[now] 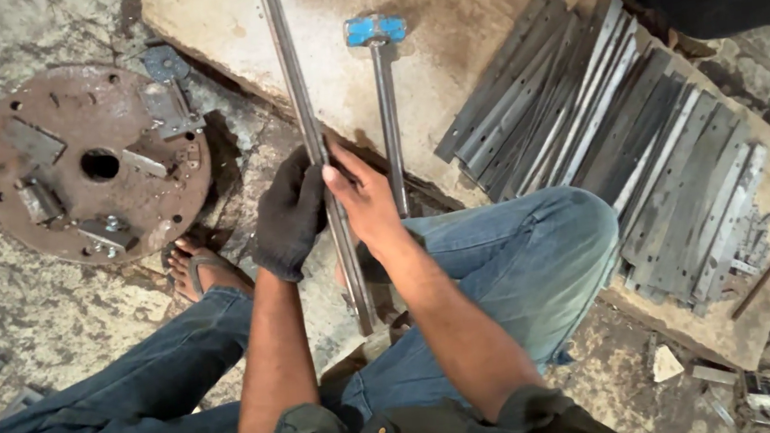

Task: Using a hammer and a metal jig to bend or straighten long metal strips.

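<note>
The left hand [289, 214], in a dark glove, and the bare right hand [362, 195] both hold a long metal bar [314, 148]. The left grip is clamped around the bar from its left side; the right grip is closed on it from the right, thumb lying along the metal. The bar runs from between the person's knees out to the far end of a stone slab [469, 11], its near end hanging over the gap between the legs in blue jeans [522, 269].

Just right of the bar, a hammer [383, 75] with a blue head lies on the slab, handle pointing near. Farther right, a pile of flat metal strips [623, 146] fans across the slab. On the floor to the left sits a rusty round plate [93, 165] with a centre hole and bolted pieces. A sandalled foot [202, 267] rests near the plate's edge.
</note>
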